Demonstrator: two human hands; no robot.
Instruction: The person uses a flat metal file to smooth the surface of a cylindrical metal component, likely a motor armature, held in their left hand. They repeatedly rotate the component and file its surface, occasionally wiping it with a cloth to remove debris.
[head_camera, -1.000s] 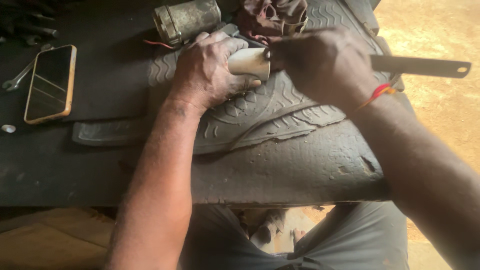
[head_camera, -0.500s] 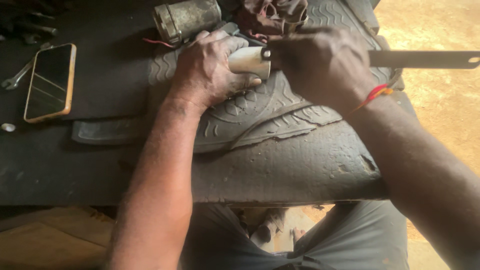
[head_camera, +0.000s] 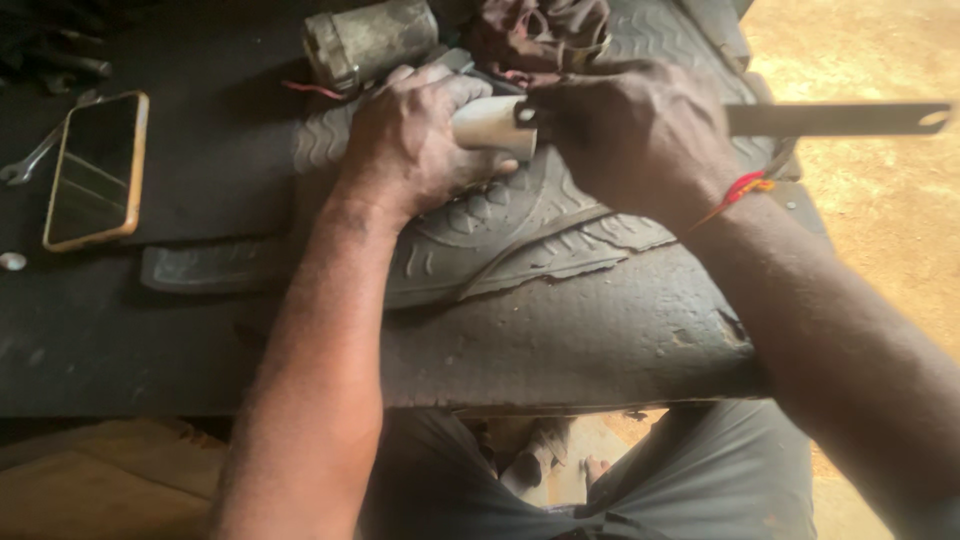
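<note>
- Left hand (head_camera: 415, 140) is wrapped over a short white plastic pipe (head_camera: 492, 124), fingers curled on top and thumb underneath, pinning it down on the tyre tread.
- That pipe lies sideways on a grey slab of rubber tyre tread (head_camera: 520, 235) spread over the dark workbench (head_camera: 200, 350), right between the two hands.
- Right hand (head_camera: 630, 135) is closed in a fist around a flat hacksaw blade (head_camera: 835, 118). The long end sticks out to the right past the wrist, and the short end with its hole sits against the pipe's cut end.
- There's a red thread bracelet (head_camera: 745, 187) on the right wrist.
- Behind the left hand lies a grubby metal cylinder (head_camera: 370, 40) with red wires coming off it, maybe a small motor, hard to say.
- A smartphone in an orange case (head_camera: 95, 170) lies screen-up on the bench well to the left, with a spanner (head_camera: 30, 165) just beside it.
- A dark crumpled rag (head_camera: 540, 35) sits just behind the right hand.
</note>
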